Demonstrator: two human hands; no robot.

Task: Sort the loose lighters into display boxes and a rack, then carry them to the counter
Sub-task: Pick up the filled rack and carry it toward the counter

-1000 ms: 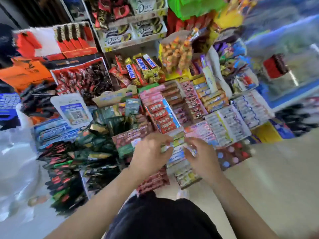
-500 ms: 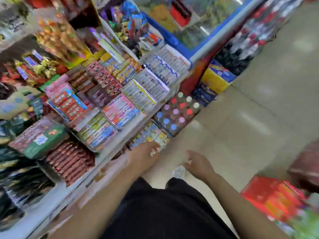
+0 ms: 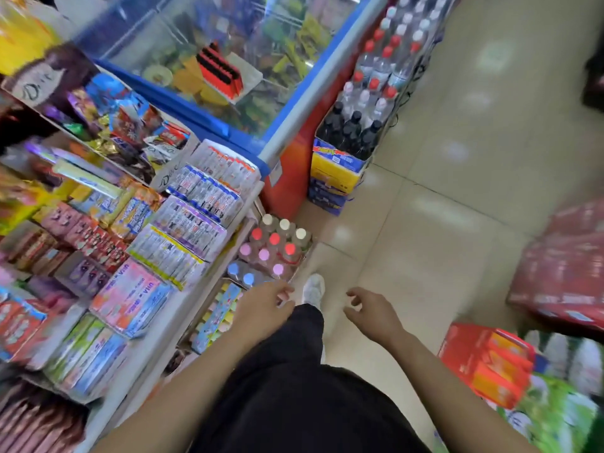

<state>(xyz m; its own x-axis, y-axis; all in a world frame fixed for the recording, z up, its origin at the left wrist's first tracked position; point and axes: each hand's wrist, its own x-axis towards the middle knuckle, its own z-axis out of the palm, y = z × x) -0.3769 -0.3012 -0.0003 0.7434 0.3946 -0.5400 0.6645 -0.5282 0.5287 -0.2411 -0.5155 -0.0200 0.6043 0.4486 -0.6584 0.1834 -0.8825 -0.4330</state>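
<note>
Several display boxes of lighters (image 3: 209,188) stand in rows on the sloping shelf at the left, white boxes with lighters upright inside. A red and black lighter rack (image 3: 218,71) lies on the glass lid of the freezer further back. My left hand (image 3: 264,308) hangs low beside the shelf's front edge, fingers loosely curled, with nothing in it. My right hand (image 3: 372,310) is out over the floor with its fingers spread and holds nothing. Neither hand touches the lighters.
The blue-rimmed chest freezer (image 3: 304,103) stands behind the shelf. Crates of bottles (image 3: 356,132) sit on the floor beside it, and a pack of coloured-cap bottles (image 3: 274,250) lies just ahead of my left hand. Red cartons (image 3: 490,364) are stacked at the right. A tiled aisle (image 3: 457,207) runs ahead.
Both hands have come off the boxes on the shelf and dropped to my sides with nothing in them. The view has swung right, from the shelf towards the freezer and aisle.
</note>
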